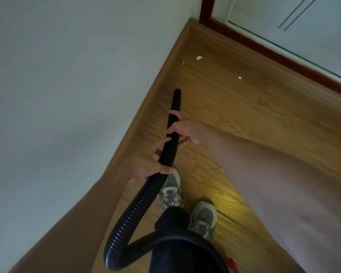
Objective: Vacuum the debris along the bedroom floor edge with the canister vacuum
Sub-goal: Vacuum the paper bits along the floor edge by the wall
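A black ribbed vacuum hose (138, 201) loops from the bottom of the view up to a smooth black nozzle (176, 101). The nozzle's tip hovers near the wooden baseboard (159, 79). My left hand (146, 164) grips the ribbed part of the hose. My right hand (182, 130) wraps the nozzle just above it. Three white scraps of debris lie on the wood floor ahead: one (199, 58) near the corner, a thin one (183, 63) by the baseboard, and a small one (240, 77) further right. A red bit of the canister (231, 265) shows at the bottom edge.
A white wall (67, 75) runs along the left. A dark red door frame (264, 50) with a white door closes the far side. My two grey sneakers (185, 203) stand on the wood floor (244, 107) behind the nozzle.
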`<act>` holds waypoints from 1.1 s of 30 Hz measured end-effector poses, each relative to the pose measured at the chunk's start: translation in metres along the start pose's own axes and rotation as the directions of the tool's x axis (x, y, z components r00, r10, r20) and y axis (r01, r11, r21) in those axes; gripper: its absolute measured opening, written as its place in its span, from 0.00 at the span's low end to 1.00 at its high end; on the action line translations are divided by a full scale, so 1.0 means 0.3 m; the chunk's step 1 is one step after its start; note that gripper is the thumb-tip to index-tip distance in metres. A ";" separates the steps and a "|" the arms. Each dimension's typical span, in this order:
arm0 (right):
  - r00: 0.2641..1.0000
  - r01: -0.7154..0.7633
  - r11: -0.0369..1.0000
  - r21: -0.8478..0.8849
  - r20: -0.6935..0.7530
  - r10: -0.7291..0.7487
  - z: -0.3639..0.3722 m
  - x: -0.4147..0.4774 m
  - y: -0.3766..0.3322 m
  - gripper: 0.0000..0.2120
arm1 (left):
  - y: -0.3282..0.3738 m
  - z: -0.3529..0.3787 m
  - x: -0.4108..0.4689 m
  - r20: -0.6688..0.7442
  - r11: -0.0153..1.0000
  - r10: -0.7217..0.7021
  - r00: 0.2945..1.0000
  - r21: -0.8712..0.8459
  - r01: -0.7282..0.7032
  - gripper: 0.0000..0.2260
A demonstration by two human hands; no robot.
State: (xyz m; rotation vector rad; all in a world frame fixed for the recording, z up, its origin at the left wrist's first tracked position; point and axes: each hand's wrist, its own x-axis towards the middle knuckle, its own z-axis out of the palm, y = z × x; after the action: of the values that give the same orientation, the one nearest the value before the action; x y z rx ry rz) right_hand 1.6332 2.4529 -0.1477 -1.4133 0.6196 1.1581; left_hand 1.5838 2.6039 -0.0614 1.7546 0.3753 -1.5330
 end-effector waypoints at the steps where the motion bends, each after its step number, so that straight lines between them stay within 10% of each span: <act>1: 1.000 0.001 1.000 0.000 -0.002 -0.001 -0.012 0.006 -0.013 0.37 | 0.021 -0.009 0.009 0.001 1.000 0.001 1.000 -0.006 -0.001 0.40; 33: 0.993 0.034 0.999 0.024 -0.115 -0.031 -0.254 0.160 -0.233 0.35 | 0.262 -0.162 0.245 -0.004 0.994 0.028 1.000 -0.104 -0.028 0.43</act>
State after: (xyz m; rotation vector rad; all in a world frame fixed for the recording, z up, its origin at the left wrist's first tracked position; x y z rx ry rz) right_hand 1.7350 2.4073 -0.1712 -1.4704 0.6873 1.0453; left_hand 1.6877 2.5667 -0.1035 1.6742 0.4231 -1.4653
